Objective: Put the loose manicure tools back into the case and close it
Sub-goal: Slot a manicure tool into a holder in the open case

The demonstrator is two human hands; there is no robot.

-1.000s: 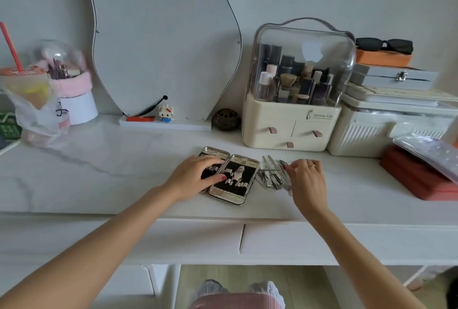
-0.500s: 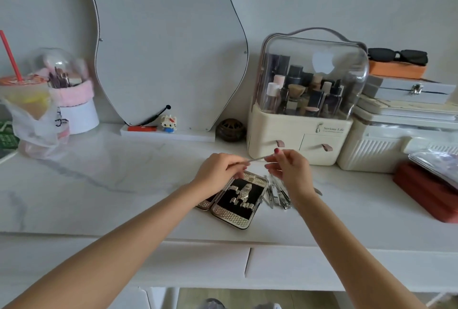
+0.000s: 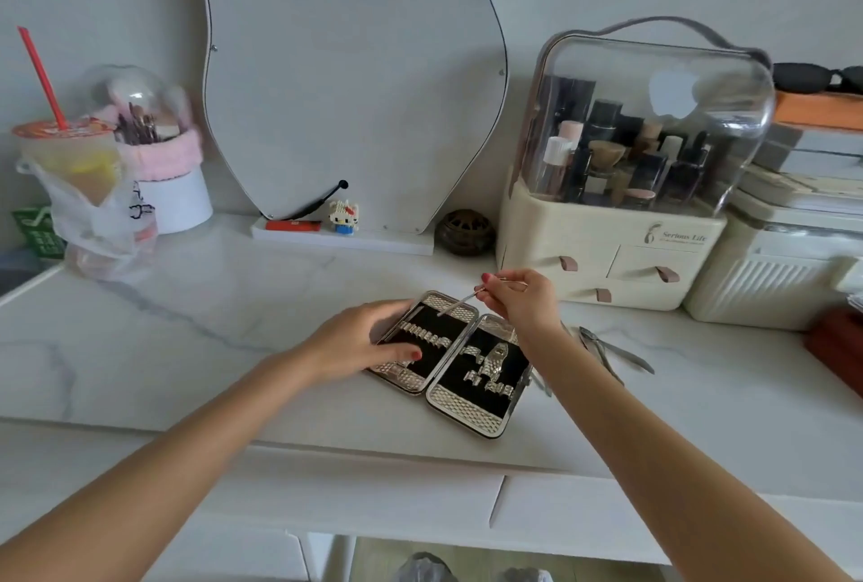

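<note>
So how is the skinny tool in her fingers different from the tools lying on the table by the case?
The thin metal tool is pinched by the right hand and held slanted over the open manicure case; the loose nippers lie flat on the marble tabletop to the right of the case. The thin tool is one straight rod; the nippers have two handles. Both look like shiny metal, and neither is in the case yet.

Under the left hand [image 3: 362,341], the case [image 3: 455,359] shows black lining with silver, scale-patterned ends and silver loops. The right hand [image 3: 520,301], nails red, pinches a thin silver tool [image 3: 460,302]. Right of it lie silver-grey tools [image 3: 607,350] on the white, grey-veined tabletop [image 3: 187,324]. Beyond, a cream organiser [image 3: 607,250] with pink-brown pulls.
</note>
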